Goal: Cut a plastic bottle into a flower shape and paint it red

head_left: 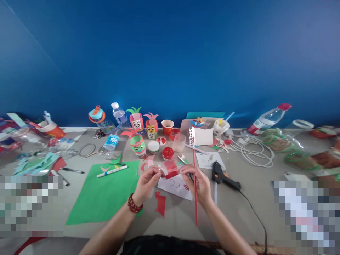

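Over the middle of the table, my left hand [148, 180] pinches the left edge of a clear plastic piece [170, 169] smeared with red. My right hand [198, 182] is closed at the other side, its fingertips by the plastic's right edge. A long thin red stick [196, 205] with a white, dark-spotted upper end stands upright, held in the right hand. Scissors [182, 160] show partly behind that hand. Below the plastic lie a white sheet [175, 187] with drawn marks and a red paper scrap [160, 204]. A tub of red paint [168, 153] stands just beyond.
Green sheet [106, 194] with a marker [112, 171] lies left. A glue gun [223, 177] with its cord lies right. Behind stand decorated cups [137, 145], bottles [119, 115] and a frosted cup [179, 142]. A coiled white cable [252, 152] is at back right.
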The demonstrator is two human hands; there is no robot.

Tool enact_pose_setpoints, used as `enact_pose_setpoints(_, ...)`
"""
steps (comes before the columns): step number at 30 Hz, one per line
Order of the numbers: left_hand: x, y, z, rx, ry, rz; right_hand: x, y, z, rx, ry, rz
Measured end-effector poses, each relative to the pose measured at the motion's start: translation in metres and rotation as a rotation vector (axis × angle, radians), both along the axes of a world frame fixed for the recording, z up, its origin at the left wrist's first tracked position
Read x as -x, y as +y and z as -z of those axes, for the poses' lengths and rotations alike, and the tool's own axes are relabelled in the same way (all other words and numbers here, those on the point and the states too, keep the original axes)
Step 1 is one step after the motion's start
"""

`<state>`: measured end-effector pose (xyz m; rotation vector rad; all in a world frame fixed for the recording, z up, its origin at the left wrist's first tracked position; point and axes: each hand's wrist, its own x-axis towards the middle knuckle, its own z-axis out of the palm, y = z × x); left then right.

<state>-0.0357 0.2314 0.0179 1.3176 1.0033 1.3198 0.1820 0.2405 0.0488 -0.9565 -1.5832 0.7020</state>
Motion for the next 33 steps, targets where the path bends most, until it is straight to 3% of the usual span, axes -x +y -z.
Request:
enact_pose_setpoints(6, 0.001, -0.001, -0.007, -0.181, 0.222, -0.049, -0.022, -0.012, 0.000, -0.111, 0.005, 0.091)
enact_pose_setpoints(11, 0.000, -0.002, -0.009, -0.266, 0.323, -0.078, -0.032, -0.030, -0.020, -0.129, -0.010, -0.056)
enact_pose_setpoints(14, -0.001, -0.001, -0.006, -0.269, 0.364, -0.101, -0.028, -0.039, -0.028, -0.108, -0.035, -0.097)
enact_pose_setpoints(20, 0.000, 0.000, 0.000, -0.227, 0.364, -0.115, -0.019, -0.047, -0.020, -0.017, -0.089, -0.039)
enact_pose_setpoints(33, 0.001, -0.001, -0.001, -0.202, 0.373, -0.150, -0.001, -0.043, -0.018, 0.030, -0.043, -0.064)
